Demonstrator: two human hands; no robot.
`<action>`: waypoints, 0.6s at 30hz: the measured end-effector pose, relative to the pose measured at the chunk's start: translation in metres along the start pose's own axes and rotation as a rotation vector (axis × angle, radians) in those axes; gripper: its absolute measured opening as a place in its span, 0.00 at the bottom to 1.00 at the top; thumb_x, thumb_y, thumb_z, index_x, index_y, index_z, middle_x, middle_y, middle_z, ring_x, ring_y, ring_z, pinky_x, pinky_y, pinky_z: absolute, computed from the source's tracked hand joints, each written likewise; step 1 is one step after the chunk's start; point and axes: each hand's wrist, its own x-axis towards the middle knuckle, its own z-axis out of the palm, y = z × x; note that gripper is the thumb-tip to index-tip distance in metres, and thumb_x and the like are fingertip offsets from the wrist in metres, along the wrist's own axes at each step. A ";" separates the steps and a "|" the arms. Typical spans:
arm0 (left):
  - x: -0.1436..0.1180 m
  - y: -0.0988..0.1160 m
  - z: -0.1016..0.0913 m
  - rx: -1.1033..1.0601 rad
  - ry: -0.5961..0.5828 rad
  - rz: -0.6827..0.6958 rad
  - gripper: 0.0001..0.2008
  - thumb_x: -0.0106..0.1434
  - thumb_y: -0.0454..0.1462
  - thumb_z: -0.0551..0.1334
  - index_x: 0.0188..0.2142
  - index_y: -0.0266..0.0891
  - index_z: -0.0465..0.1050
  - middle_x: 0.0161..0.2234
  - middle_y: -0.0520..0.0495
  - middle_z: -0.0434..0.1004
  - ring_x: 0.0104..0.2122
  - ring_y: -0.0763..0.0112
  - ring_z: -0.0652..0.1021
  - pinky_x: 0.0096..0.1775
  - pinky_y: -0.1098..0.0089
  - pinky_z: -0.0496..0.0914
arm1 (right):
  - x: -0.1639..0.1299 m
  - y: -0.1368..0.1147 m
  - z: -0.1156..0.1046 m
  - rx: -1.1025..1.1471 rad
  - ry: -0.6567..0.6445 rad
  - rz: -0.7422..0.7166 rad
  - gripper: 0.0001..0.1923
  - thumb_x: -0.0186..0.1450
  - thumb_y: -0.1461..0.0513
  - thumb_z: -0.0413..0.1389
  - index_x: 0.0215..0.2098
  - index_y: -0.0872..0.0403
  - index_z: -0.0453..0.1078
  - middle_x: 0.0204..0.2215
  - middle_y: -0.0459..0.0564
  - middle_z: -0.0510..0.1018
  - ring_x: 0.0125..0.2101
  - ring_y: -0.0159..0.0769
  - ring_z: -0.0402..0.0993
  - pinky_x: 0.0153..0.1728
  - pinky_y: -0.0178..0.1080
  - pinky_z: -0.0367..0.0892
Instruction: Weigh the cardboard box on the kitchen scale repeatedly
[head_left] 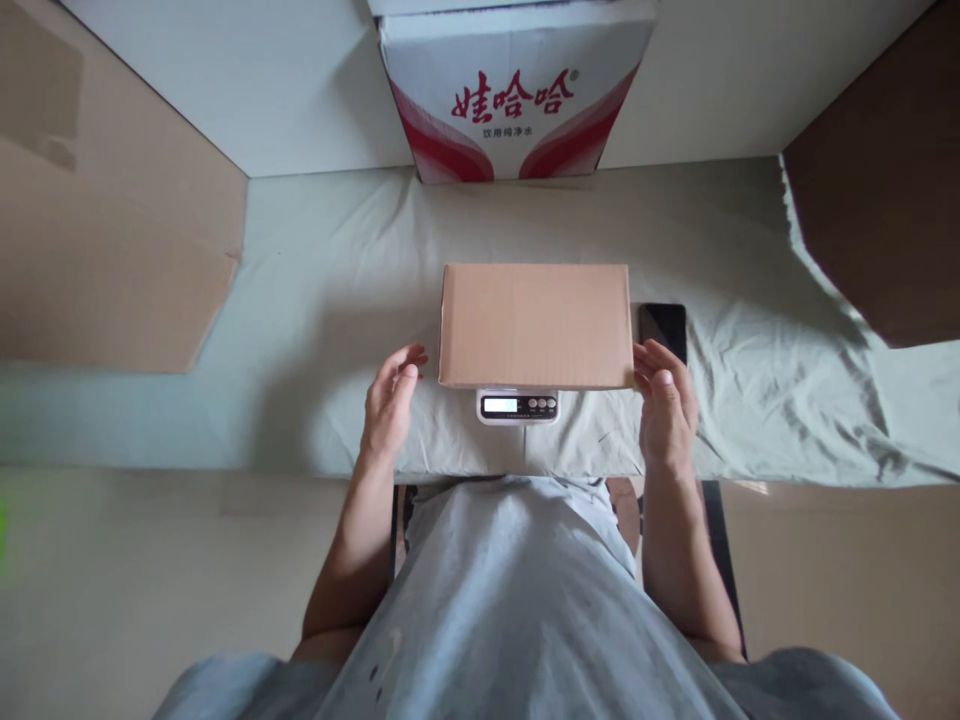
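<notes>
A closed brown cardboard box (pixel 536 325) rests on a small white digital scale (pixel 519 406), hiding most of its platform. The scale's lit display and several buttons show at the front, but the reading is too small to make out. My left hand (pixel 390 400) is just left of the box, apart from it, fingers loosely curved and holding nothing. On the other side, my right hand (pixel 666 405) is open at the box's lower right edge, its fingertips very near the cardboard; whether they touch it I cannot tell.
A black phone (pixel 664 330) lies right of the box, partly behind my right hand. At the back stands a white and red carton (pixel 517 95). Large cardboard pieces rise at left (pixel 120 220) and right (pixel 885 190). A pale green cloth (pixel 322 260) covers the table.
</notes>
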 end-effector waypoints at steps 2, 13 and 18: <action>0.000 0.000 0.000 0.004 0.002 0.007 0.21 0.63 0.51 0.59 0.50 0.44 0.73 0.53 0.41 0.76 0.52 0.58 0.77 0.51 0.57 0.72 | 0.000 0.000 0.000 0.002 -0.005 0.011 0.21 0.63 0.47 0.52 0.51 0.45 0.71 0.50 0.50 0.78 0.49 0.40 0.75 0.55 0.53 0.66; -0.001 0.004 0.001 0.037 -0.028 0.002 0.22 0.63 0.50 0.59 0.52 0.43 0.72 0.54 0.41 0.76 0.54 0.58 0.76 0.56 0.55 0.69 | -0.002 -0.005 0.002 -0.020 -0.033 0.028 0.20 0.64 0.48 0.52 0.51 0.43 0.71 0.52 0.49 0.77 0.53 0.42 0.73 0.57 0.54 0.65; -0.006 0.009 0.008 0.051 -0.108 -0.032 0.24 0.62 0.51 0.59 0.53 0.43 0.71 0.55 0.41 0.75 0.57 0.57 0.74 0.59 0.54 0.67 | -0.009 -0.007 0.005 -0.131 -0.118 0.029 0.22 0.65 0.47 0.51 0.54 0.41 0.69 0.54 0.47 0.76 0.56 0.44 0.71 0.60 0.55 0.63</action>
